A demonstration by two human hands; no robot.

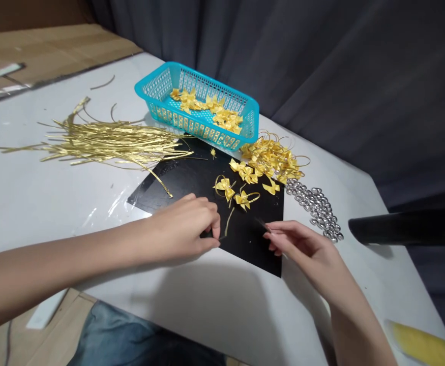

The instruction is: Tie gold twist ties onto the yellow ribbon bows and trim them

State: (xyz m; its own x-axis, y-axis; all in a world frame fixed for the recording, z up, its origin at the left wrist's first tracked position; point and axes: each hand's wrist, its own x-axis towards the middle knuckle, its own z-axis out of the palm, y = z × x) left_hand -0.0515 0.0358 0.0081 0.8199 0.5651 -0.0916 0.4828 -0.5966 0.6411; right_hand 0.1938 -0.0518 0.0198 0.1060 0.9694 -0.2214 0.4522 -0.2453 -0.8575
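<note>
My left hand (194, 223) is closed, thumb against bent fingers. A thin gold strip (229, 222) runs up from its fingertips over the black mat (260, 249). Over the mat's right edge, my right hand (302, 244) pinches a thin dark piece (261, 223), blurred and too small to name. Two yellow ribbon bows with gold loops lie just beyond my hands, one bow (225, 189) left of the other bow (243, 199). Farther back are more bows and a heap of looped yellow bows (273, 157).
A blue plastic basket (199, 119) at the back holds yellow bows. Gold strips (119, 142) lie bundled at the left. Small shiny silver beads (317, 206) spread right of the mat. A black cylinder (405, 229) juts in from the right. A grey curtain (302, 61) hangs behind the white table (214, 300).
</note>
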